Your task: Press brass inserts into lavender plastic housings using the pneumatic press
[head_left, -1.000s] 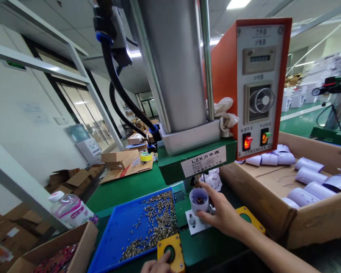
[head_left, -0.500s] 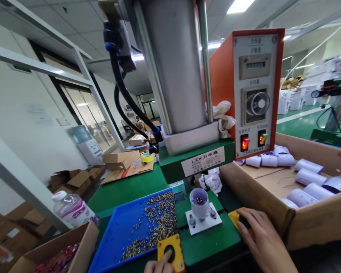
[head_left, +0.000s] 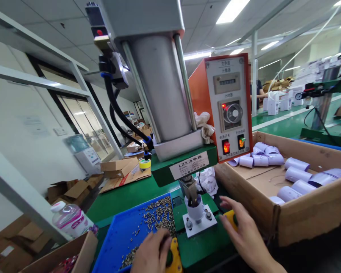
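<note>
A pneumatic press (head_left: 165,94) with a green head stands in front of me; its ram (head_left: 191,191) is down inside a white cup-shaped part (head_left: 195,210) on a white fixture plate (head_left: 199,226). My left hand (head_left: 152,253) lies flat over the left yellow button box (head_left: 174,258). My right hand (head_left: 244,235) rests with fingers spread on the right yellow button box (head_left: 229,218). Neither hand holds anything. An orange control box (head_left: 230,106) shows lit red switches.
A blue tray (head_left: 119,239) of several small metal pieces sits left of the fixture. A cardboard box (head_left: 295,212) with white rolled parts stands on the right. A bottle (head_left: 71,220) and another carton (head_left: 65,254) are at the lower left. A person stands far behind.
The press ram has come down into the white cup. My left hand moved further onto its yellow button box; my right hand stays on the right one. The view shifted right.
</note>
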Demonstrator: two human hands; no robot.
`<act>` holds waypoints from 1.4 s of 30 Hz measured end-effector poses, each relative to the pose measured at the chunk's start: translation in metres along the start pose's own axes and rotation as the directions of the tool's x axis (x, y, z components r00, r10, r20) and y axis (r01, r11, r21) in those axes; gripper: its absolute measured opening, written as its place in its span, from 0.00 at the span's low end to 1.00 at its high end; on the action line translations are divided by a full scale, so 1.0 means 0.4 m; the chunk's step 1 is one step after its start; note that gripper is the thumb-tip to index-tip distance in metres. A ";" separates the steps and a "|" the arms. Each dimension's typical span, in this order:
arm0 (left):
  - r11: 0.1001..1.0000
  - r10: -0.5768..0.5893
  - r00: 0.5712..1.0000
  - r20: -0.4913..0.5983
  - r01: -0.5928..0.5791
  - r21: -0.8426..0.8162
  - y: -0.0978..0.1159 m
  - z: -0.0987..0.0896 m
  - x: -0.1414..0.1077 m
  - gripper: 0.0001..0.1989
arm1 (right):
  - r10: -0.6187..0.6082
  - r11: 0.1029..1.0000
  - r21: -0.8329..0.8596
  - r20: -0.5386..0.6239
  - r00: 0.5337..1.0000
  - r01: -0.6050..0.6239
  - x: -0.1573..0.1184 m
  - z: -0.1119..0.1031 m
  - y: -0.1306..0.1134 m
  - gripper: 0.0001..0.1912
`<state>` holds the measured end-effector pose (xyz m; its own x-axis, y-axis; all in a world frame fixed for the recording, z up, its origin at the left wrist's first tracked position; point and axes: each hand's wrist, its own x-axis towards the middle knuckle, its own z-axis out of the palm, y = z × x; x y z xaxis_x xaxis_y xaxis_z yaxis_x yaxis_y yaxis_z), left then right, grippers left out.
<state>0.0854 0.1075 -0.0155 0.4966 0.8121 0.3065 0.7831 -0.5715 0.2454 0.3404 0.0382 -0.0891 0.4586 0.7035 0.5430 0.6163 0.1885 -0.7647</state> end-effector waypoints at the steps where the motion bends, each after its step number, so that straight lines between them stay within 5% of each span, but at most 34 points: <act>1: 0.996 -0.050 0.999 0.006 0.050 -0.069 0.019 -0.023 0.035 0.10 | 0.018 0.994 0.105 0.058 0.998 -0.025 0.022 0.015 -0.034 0.27; 4: 0.962 -0.089 0.996 0.012 0.089 -0.259 0.073 -0.074 0.131 0.08 | -0.046 0.934 0.356 0.214 0.976 -0.034 0.080 0.064 -0.122 0.42; 9: 0.916 -0.033 0.995 0.090 0.066 -0.395 0.124 -0.118 0.200 0.07 | -0.035 0.890 0.451 0.218 0.975 -0.069 0.101 0.115 -0.161 0.38; 15: 0.962 0.024 0.999 0.047 -0.011 -0.273 0.169 -0.135 0.228 0.09 | 0.030 0.907 0.406 0.200 0.979 -0.110 0.092 0.126 -0.149 0.36; 22: 0.995 0.078 0.961 0.266 -0.059 -0.079 0.223 -0.117 0.276 0.08 | -0.002 0.900 0.427 0.215 0.977 -0.092 0.101 0.123 -0.150 0.36; 35: 0.989 0.122 0.958 0.258 -0.097 -0.109 0.243 -0.110 0.283 0.05 | -0.039 0.910 0.413 0.150 0.988 -0.027 0.099 0.133 -0.144 0.37; 39: 0.985 0.107 0.971 0.212 -0.075 -0.154 0.235 -0.124 0.270 0.10 | -0.041 0.960 0.279 0.159 0.986 -0.005 0.095 0.115 -0.131 0.40; 42: 0.975 0.070 0.996 0.063 -0.055 -0.216 0.171 -0.121 0.196 0.15 | -0.116 0.992 0.062 0.094 0.989 0.111 0.071 0.067 -0.077 0.32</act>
<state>0.1598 0.1266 0.0697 0.5728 0.7759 0.2642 0.6553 -0.6272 0.4209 0.3173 0.0708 -0.0595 0.3217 0.7379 0.5934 0.6225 0.3074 -0.7197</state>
